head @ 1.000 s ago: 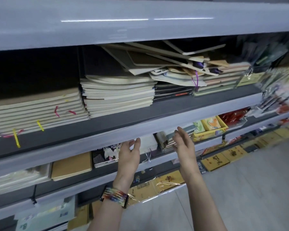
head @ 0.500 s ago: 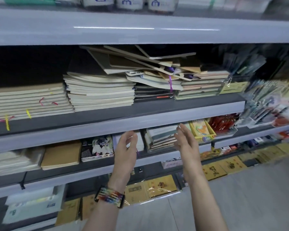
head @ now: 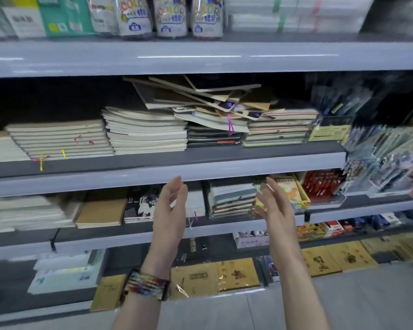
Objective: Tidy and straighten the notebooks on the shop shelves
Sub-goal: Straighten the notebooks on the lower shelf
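We see a jumbled heap of notebooks (head: 208,101) atop neat stacks (head: 148,132) on the middle shelf (head: 167,173). Our hands, left (head: 169,210) and right (head: 275,207), hover relaxed and empty before the shelf below, beside a yellow box (head: 301,198) of booklets.

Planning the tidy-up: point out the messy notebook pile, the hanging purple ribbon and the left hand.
messy notebook pile (head: 160,96), head view, dark cover of a tilted notebook.
hanging purple ribbon (head: 229,126), head view, its loose strand.
left hand (head: 169,210), head view, its middle.

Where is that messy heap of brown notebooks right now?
Head view: the messy heap sits mid-frame on the grey shelf, sprawled over the neat stacks, above the left hand and right hand.
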Demonstrator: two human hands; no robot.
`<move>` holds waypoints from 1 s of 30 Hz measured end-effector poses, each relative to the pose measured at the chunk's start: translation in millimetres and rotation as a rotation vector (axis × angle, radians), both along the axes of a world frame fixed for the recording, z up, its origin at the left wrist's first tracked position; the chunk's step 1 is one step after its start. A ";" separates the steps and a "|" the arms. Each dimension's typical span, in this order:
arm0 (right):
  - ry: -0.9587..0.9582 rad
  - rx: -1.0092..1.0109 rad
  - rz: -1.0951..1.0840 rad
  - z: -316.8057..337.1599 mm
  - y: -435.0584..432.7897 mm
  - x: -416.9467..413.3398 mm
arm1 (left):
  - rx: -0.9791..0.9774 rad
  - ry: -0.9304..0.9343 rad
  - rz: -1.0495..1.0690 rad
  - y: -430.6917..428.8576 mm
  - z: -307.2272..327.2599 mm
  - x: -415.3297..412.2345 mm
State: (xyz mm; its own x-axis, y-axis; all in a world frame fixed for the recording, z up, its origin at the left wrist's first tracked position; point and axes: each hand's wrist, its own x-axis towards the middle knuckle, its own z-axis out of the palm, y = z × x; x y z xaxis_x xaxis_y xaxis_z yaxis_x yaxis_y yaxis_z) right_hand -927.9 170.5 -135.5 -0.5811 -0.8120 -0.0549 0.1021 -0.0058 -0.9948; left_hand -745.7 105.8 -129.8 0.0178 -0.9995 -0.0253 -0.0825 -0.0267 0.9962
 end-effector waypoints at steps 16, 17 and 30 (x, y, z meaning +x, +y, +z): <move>0.054 -0.150 -0.011 48.8 -24.5 -8.9 | -0.252 0.103 0.080 -13.7 79.2 11.5; 0.065 -0.161 -0.018 52.3 -27.2 -9.9 | -0.268 0.115 0.083 -17.4 84.7 11.1; 0.176 -0.292 -0.133 95.4 -80.4 -22.0 | -0.396 0.174 0.072 -66.3 123.6 -1.7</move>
State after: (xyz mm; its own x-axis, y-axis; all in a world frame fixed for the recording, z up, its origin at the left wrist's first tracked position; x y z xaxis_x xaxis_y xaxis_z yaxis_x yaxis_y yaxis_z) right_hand -949.9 90.1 -40.1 -0.6624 -0.6955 0.2784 -0.0910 -0.2942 -0.9514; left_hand -747.3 39.5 -6.2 0.1175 -0.9292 0.3504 0.0760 0.3602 0.9298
